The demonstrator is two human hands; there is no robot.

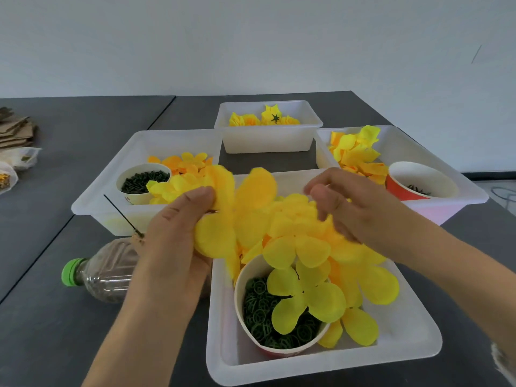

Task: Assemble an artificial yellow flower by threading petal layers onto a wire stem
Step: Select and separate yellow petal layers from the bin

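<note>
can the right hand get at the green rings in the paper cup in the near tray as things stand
Probably yes, partly. The right hand is free above the white plastic tray, but a yellow fabric petal layer drapes over the red paper cup, leaving only the left-side dark green plastic rings exposed.

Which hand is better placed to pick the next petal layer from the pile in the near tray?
Probably the right hand: it hovers over the petal pile in the near tray, fingers loosely curled, holding nothing. The left hand already grips a large petal layer.
</note>
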